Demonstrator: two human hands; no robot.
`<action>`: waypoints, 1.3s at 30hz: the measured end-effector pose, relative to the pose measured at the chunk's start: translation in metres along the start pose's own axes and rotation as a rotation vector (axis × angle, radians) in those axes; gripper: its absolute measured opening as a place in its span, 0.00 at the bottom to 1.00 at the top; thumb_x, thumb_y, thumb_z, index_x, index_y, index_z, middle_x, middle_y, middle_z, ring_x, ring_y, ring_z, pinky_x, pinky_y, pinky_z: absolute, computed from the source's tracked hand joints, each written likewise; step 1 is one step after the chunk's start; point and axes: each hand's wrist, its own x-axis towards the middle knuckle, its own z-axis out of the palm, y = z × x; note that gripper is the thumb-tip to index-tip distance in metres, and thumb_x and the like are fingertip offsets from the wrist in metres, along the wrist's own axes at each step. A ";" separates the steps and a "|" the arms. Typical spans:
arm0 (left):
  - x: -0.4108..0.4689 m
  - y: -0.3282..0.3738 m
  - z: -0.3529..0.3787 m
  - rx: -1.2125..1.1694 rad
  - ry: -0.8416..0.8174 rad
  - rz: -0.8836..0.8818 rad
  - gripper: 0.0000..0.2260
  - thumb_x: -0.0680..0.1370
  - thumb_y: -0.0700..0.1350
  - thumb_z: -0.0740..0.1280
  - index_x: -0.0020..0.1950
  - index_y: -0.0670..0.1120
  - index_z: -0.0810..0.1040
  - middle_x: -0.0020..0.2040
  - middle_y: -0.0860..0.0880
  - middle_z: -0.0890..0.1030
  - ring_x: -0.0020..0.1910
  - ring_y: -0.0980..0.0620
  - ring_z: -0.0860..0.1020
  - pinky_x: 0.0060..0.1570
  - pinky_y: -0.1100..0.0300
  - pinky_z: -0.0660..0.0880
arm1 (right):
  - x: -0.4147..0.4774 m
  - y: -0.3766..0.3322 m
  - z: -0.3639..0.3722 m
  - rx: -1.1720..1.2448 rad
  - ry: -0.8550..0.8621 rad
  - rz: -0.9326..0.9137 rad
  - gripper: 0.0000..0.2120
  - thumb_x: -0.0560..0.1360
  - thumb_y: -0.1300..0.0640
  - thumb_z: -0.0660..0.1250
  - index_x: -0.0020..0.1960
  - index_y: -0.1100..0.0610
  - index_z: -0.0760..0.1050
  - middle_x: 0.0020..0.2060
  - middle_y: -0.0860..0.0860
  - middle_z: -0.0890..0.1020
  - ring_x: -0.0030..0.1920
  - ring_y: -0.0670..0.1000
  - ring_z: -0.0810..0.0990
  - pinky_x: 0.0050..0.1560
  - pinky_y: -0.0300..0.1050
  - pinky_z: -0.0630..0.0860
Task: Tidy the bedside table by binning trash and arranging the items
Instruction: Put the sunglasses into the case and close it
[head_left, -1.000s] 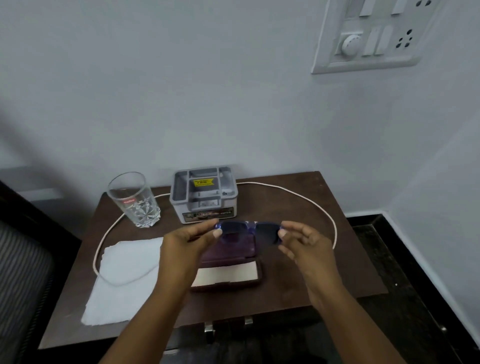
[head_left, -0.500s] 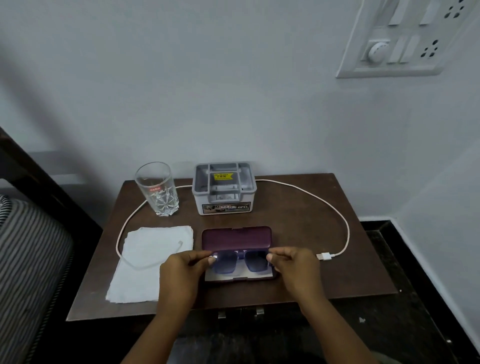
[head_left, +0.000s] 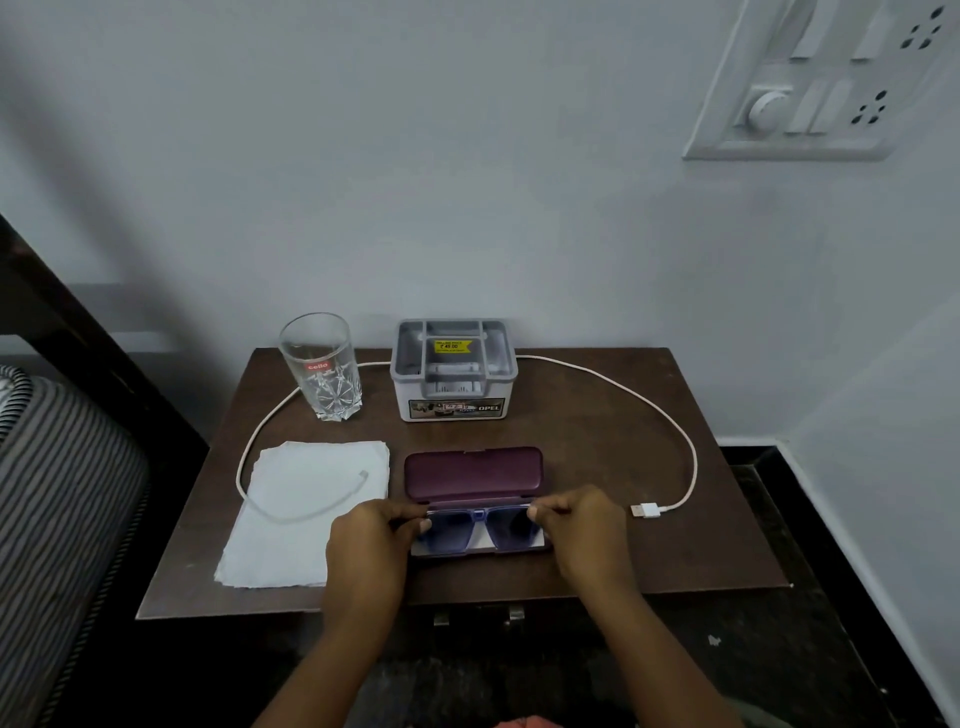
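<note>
Left hand: thumb and fingers pinch the left end of the sunglasses. Sunglasses: blue-tinted, lying in the near half of the open maroon case, near-centre on the bedside table. Judged light, with a rigid frame; lenses likely to scratch or smudge. Hold by the frame corners, not the lenses. Right hand: pinches the right end likewise.
</note>
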 end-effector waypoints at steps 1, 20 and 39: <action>0.000 0.000 0.000 -0.020 0.000 -0.020 0.05 0.71 0.40 0.73 0.42 0.49 0.85 0.33 0.54 0.80 0.33 0.60 0.75 0.34 0.72 0.66 | 0.001 0.001 0.000 0.006 0.000 0.005 0.05 0.73 0.61 0.69 0.45 0.60 0.84 0.42 0.52 0.86 0.37 0.44 0.78 0.34 0.26 0.69; 0.013 -0.018 -0.002 -0.385 -0.175 -0.137 0.19 0.75 0.40 0.69 0.62 0.57 0.74 0.48 0.49 0.83 0.48 0.47 0.81 0.47 0.54 0.79 | 0.003 0.014 -0.008 0.509 -0.137 -0.034 0.28 0.70 0.71 0.68 0.62 0.45 0.73 0.55 0.47 0.80 0.49 0.40 0.81 0.49 0.37 0.79; -0.014 0.011 -0.002 -0.808 0.013 -0.411 0.22 0.77 0.63 0.55 0.52 0.49 0.79 0.52 0.48 0.80 0.54 0.47 0.77 0.57 0.48 0.75 | -0.028 0.015 0.000 0.841 -0.044 0.143 0.10 0.78 0.62 0.60 0.49 0.52 0.80 0.47 0.52 0.82 0.50 0.52 0.79 0.57 0.49 0.75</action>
